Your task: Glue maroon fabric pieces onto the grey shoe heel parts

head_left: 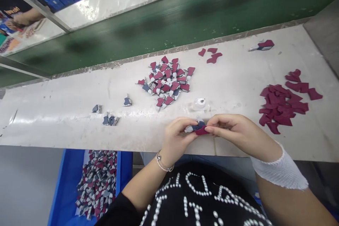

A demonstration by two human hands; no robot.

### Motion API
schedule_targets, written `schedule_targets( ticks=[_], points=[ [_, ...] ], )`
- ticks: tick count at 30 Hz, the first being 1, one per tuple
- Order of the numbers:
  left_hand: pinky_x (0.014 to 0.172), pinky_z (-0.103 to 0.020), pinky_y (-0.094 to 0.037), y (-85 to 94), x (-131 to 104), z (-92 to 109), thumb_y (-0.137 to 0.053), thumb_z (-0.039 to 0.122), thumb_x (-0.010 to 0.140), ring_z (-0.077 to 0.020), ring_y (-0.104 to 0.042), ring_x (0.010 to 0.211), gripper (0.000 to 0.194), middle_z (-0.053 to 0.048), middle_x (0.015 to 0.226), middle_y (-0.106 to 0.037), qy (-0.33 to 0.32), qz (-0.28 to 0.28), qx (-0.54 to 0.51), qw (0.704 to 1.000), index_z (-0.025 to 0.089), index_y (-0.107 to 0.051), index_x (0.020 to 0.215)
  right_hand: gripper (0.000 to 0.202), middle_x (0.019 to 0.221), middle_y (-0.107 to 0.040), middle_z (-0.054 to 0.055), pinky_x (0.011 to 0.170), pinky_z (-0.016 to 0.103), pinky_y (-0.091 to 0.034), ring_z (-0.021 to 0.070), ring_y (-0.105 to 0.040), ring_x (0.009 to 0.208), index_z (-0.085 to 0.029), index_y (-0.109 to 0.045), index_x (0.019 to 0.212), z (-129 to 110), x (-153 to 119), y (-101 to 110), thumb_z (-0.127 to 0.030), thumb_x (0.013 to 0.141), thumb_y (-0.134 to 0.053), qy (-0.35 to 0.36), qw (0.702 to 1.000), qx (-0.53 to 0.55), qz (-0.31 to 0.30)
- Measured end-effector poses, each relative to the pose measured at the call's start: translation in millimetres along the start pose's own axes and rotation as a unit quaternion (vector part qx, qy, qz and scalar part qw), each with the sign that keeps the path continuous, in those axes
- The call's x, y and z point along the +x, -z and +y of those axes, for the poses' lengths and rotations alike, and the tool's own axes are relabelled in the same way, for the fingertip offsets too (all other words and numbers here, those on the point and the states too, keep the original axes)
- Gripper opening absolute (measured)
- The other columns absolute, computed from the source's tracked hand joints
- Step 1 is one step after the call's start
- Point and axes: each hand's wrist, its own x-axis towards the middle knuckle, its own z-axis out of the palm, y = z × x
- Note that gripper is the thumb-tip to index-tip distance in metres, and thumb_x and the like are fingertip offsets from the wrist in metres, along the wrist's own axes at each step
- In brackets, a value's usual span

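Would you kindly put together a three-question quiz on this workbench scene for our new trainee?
1. Short answer: What are the left hand and right hand holding between them?

2. True or false: The bracelet and the white wristband are worn on the same arm.

3. Multiple choice: Which of these lies on the white table to the right of both hands?
A) the blue bin
B) the pile of mixed-colour parts
C) the heap of maroon pieces

Key:
1. A small part showing dark blue, white and maroon.
2. False; the bracelet is on the left arm, the wristband on the right.
3. C
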Motion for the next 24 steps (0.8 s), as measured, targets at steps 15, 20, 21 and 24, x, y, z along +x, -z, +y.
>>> schedule_targets(
  ticks=[15,20,21,24],
  points=[
    [0.076,-0.03,-0.065,2.0,10.2,2.5,-0.086,0.023,0.08,-0.0169,-0.074,0.087,0.023,-0.005,0.094,-0.077,-0.096,0.007,0.033,0.995,0.023,-0.077,0.101,0.043,0.081,-0.069,0.003,0.072,0.033,-0.048,0.0199,-0.062,0.078,-0.023,-0.069,0.08,-6.2,7.8,4.1,-0.065,0.087,-0.069,-0.027,0.999,-0.034,0.001],
    [0.078,-0.027,-0.066,4.1,12.3,6.6,-0.088,0.018,0.077,-0.0152,-0.075,0.087,0.027,-0.004,0.093,-0.077,-0.102,0.009,0.01,0.995,0.021,-0.076,0.101,0.039,0.084,-0.065,0.001,0.074,0.031,-0.049,0.0177,-0.061,0.081,-0.023,-0.063,0.088,-3.0,7.1,6.7,-0.061,0.092,-0.067,-0.016,1.0,-0.015,-0.016],
    [0.078,-0.026,-0.066,4.6,12.8,7.3,-0.088,0.017,0.076,-0.0147,-0.075,0.087,0.028,-0.004,0.093,-0.078,-0.101,0.01,0.005,0.995,0.021,-0.076,0.1,0.039,0.089,-0.066,0.001,0.076,0.031,-0.049,0.0182,-0.062,0.085,-0.023,-0.064,0.094,-2.2,7.5,6.5,-0.062,0.093,-0.065,-0.011,1.0,-0.007,-0.021],
    [0.078,-0.025,-0.065,5.9,14.0,8.0,-0.089,0.017,0.074,-0.0138,-0.075,0.087,0.03,-0.003,0.093,-0.077,-0.111,0.004,-0.007,0.994,0.02,-0.075,0.1,0.041,0.106,-0.067,0.003,0.085,0.032,-0.051,0.0198,-0.063,0.098,-0.025,-0.065,0.112,-0.6,10.4,4.2,-0.063,0.099,-0.057,0.005,0.998,0.02,-0.061]
  ],
)
